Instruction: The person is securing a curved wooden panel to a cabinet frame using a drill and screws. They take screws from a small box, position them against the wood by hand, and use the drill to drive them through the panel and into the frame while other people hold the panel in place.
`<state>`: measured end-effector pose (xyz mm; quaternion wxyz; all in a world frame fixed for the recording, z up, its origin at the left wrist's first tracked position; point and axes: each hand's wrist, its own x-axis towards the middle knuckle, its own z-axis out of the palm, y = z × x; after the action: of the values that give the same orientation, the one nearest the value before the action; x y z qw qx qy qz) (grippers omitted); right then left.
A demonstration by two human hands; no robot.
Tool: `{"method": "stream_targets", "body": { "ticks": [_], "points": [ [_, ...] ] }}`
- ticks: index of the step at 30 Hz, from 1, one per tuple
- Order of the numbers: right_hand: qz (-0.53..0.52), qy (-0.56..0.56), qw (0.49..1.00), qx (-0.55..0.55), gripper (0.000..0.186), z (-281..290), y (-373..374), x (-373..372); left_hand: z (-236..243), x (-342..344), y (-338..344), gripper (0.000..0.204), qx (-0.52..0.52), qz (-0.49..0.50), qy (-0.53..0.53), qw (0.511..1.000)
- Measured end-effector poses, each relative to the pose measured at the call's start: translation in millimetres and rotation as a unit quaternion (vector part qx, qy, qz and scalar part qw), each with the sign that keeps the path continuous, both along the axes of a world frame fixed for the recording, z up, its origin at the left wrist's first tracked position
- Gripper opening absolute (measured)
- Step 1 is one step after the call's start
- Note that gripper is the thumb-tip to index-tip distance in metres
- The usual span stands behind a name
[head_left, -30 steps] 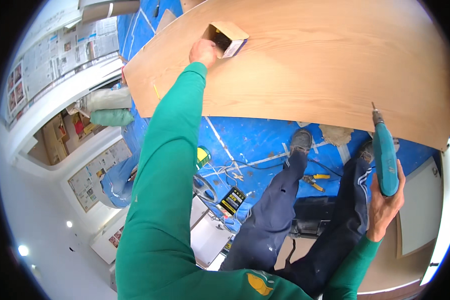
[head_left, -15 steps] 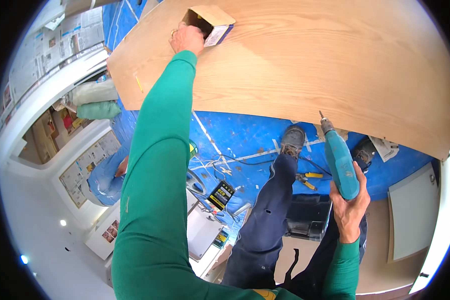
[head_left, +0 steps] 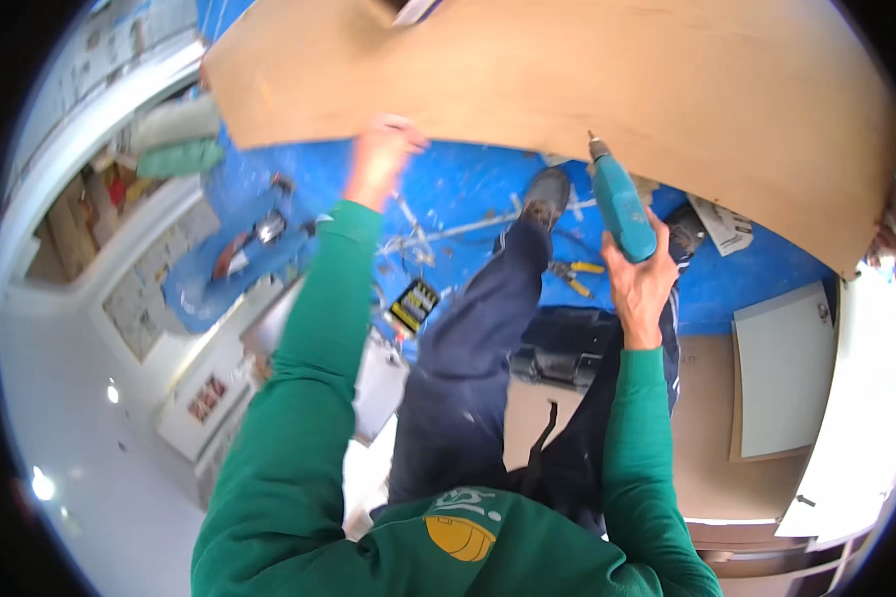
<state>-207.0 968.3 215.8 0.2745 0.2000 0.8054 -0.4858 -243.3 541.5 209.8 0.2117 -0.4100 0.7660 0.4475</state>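
My right hand (head_left: 639, 284) is wrapped round a teal power drill (head_left: 622, 204). The drill's bit points away from me, over the near edge of a wood-grain board (head_left: 528, 80). My left hand (head_left: 380, 159) is blurred by motion above that same edge, at the left. Its fingers look drawn together; anything between them is too small or smeared to make out. At the top of the view a small open cardboard box (head_left: 415, 10) sits on the board, mostly cut off, apart from my left hand.
Blue sheeting (head_left: 468, 189) covers the floor below the board. On it lie yellow-handled pliers (head_left: 575, 277) and a black-and-yellow box (head_left: 414, 304). A dark case (head_left: 564, 348) stands between my legs. Pale panels (head_left: 786, 368) lean at the right; another person's hand (head_left: 891, 244) shows at the right edge.
My left hand has come out of the cardboard box and back toward me. The view has shifted, so the board and box sit higher. The drill stays in my right hand.
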Motion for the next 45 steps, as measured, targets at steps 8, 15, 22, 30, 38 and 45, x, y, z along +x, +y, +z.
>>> {"method": "stream_targets", "body": {
  "ticks": [8,15,22,30,38,45],
  "points": [
    [0.182,0.060,0.980,-0.052,0.062,6,-33,24,-88,220,107,0.016,0.096,-0.104,-0.157,0.977],
    [0.174,0.057,0.981,-0.061,0.075,-12,-54,93,-137,172,110,0.025,0.377,0.393,-0.039,0.838],
    [0.288,0.046,0.954,-0.070,0.077,-3,-76,94,-143,199,80,0.024,0.363,0.486,-0.041,0.794],
    [0.265,0.084,0.958,-0.074,0.072,-5,-89,106,-113,170,72,0.029,0.394,0.472,-0.048,0.787],
    [0.267,0.093,0.957,-0.061,0.071,0,-74,114,-118,167,90,0.028,0.383,0.429,-0.039,0.817],
    [0.146,0.075,0.984,-0.071,0.080,-3,-73,132,-124,142,122,0.030,0.424,0.461,-0.011,0.780]
  ]
}}
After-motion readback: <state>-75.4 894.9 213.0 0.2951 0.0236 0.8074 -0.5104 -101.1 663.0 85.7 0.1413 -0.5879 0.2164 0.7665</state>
